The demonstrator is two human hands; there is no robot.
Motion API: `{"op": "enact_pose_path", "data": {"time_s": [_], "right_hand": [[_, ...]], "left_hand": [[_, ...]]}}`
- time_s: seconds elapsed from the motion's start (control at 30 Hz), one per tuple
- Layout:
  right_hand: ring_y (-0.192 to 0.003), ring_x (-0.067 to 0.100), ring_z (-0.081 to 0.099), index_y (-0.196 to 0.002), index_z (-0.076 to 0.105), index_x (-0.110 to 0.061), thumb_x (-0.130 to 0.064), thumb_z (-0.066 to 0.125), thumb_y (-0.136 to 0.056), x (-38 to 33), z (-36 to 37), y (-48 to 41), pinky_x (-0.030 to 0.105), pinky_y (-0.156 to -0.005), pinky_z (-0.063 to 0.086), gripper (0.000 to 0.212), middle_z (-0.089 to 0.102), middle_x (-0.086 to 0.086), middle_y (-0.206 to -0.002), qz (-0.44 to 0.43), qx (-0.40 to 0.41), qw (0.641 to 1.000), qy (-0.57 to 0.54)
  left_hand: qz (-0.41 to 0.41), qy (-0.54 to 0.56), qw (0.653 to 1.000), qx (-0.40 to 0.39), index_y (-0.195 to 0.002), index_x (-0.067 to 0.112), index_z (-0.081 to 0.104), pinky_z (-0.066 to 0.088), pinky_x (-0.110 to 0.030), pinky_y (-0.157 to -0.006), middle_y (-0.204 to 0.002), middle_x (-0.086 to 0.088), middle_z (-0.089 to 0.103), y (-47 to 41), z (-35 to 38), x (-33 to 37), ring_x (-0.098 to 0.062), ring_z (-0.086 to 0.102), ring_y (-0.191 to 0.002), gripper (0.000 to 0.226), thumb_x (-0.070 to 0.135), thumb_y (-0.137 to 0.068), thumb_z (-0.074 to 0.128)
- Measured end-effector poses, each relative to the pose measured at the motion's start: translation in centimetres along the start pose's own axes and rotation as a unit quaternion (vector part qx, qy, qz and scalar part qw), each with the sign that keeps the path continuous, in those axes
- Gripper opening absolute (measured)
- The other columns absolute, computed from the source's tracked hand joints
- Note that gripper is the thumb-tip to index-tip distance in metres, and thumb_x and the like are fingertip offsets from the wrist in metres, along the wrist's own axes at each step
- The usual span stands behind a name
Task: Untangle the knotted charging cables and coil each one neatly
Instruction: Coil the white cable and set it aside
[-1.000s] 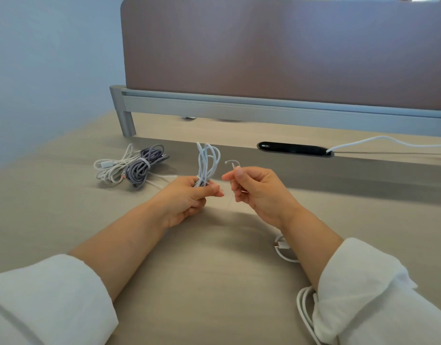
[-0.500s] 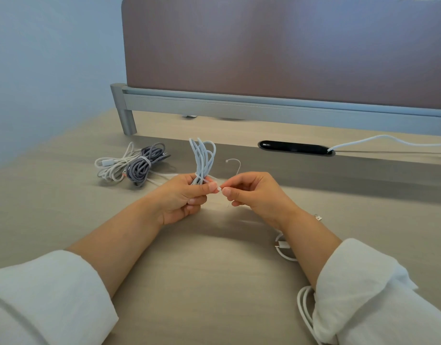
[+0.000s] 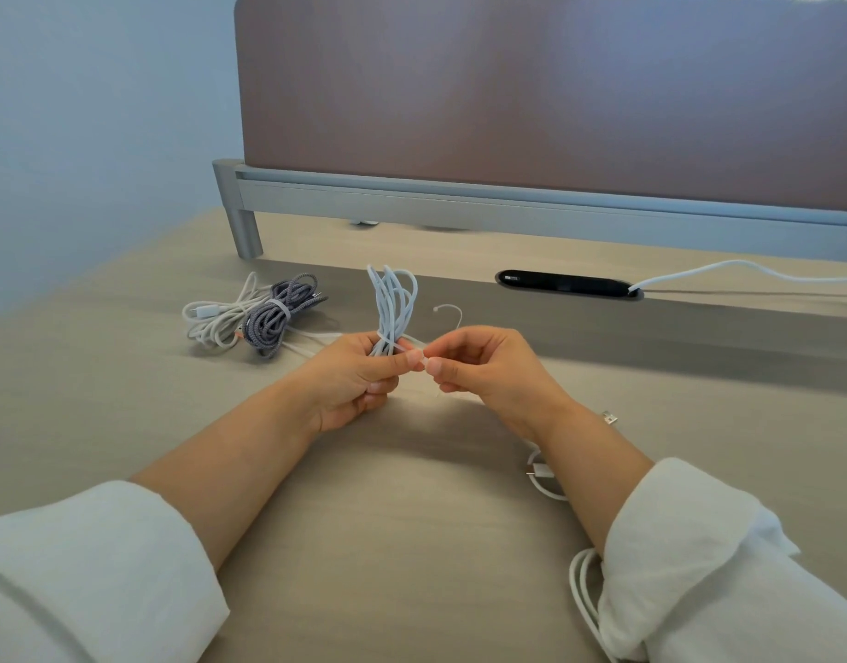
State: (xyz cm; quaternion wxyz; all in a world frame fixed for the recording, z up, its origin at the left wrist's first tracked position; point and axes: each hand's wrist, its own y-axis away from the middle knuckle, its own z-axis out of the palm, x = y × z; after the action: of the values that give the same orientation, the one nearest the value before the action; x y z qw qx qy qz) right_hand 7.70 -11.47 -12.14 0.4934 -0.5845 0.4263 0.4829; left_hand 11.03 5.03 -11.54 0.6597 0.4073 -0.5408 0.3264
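Two grips meet over the middle of the counter [image 3: 412, 543]. My left grip [image 3: 359, 375] is wrapped round the waist of the pale blue cable [image 3: 392, 299], fingers curled tight, with the loops standing up out of the fist, clear of the surface. My right grip [image 3: 488, 370] pinches the thin white tie [image 3: 446, 306] between thumb and forefinger, right against the left thumb; the tie's free end curls up like a hook behind my knuckles.

Step in hand, I reckon: binding this coil. To do it well, I want the loops flat and even in the left, the tie drawn snug round the waist without crushing the strands, and the ends twisted close to the bundle so nothing slips.

Off to the left lies the gray braided cable [image 3: 273, 318], already banded, with a white cable [image 3: 215, 320] touching it. A loose white cable [image 3: 574, 586] trails by my right sleeve, not yet coiled.
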Motion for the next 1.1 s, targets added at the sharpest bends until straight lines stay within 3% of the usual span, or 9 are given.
{"op": "enact_pose_path", "data": {"time_s": [0.17,0.27,0.53,0.77,1.1], "right_hand": [[-0.054,0.007,0.057,-0.075,0.066,-0.011,0.001,0.07,-0.077,-0.01,0.23,-0.08,0.02,-0.059,0.052,0.012,0.064,-0.006,-0.057,-0.022,0.028,0.999,0.034],[-0.058,0.01,0.057,-0.078,0.067,-0.015,0.002,0.07,-0.077,0.02,0.29,-0.17,0.022,-0.06,0.051,0.017,0.064,-0.001,-0.062,-0.046,0.034,0.997,0.054],[-0.069,0.008,0.068,-0.079,0.063,-0.012,0.008,0.06,-0.084,0.04,0.11,-0.2,0.019,-0.069,0.053,0.02,0.068,0.003,-0.072,-0.035,0.022,0.997,0.063],[-0.068,0.009,0.059,-0.076,0.06,-0.021,-0.004,0.06,-0.087,0.19,0.2,-0.27,0.02,-0.065,0.052,0.021,0.061,0.001,-0.072,-0.024,0.02,0.985,0.169],[-0.058,0.009,0.054,-0.074,0.06,-0.02,0.003,0.067,-0.08,-0.43,0.27,-0.11,0.018,-0.061,0.05,0.024,0.058,-0.004,-0.064,-0.092,0.047,0.984,0.144]], "left_hand": [[0.002,-0.006,1.0,0.016,-0.081,0.013,0.058,0.021,-0.012,-0.033,-0.055,0.008,0.054,-0.32,0.07,-0.23,-0.001,0.026,-0.035,0.002,0.013,-0.083,0.059],[-0.005,-0.008,1.0,0.018,-0.08,0.013,0.06,0.021,-0.012,-0.032,-0.061,0.005,0.058,-0.3,0.08,-0.27,-0.002,0.026,-0.035,0.009,0.02,-0.076,0.063],[-0.012,0.008,1.0,0.017,-0.075,0.014,0.058,0.019,-0.013,-0.034,-0.059,0.007,0.055,-0.19,-0.06,-0.1,-0.001,0.028,-0.035,0.013,0.015,-0.087,0.056],[-0.001,-0.002,1.0,0.027,-0.074,0.012,0.054,0.019,-0.013,-0.034,-0.055,0.008,0.056,-0.08,0.17,-0.15,-0.002,0.028,-0.034,0.014,0.012,-0.087,0.056],[0.011,-0.031,0.998,0.053,-0.075,0.012,0.056,0.02,-0.013,-0.032,-0.053,0.009,0.058,-0.26,0.42,-0.41,-0.003,0.027,-0.034,0.013,0.013,-0.088,0.059]]}}
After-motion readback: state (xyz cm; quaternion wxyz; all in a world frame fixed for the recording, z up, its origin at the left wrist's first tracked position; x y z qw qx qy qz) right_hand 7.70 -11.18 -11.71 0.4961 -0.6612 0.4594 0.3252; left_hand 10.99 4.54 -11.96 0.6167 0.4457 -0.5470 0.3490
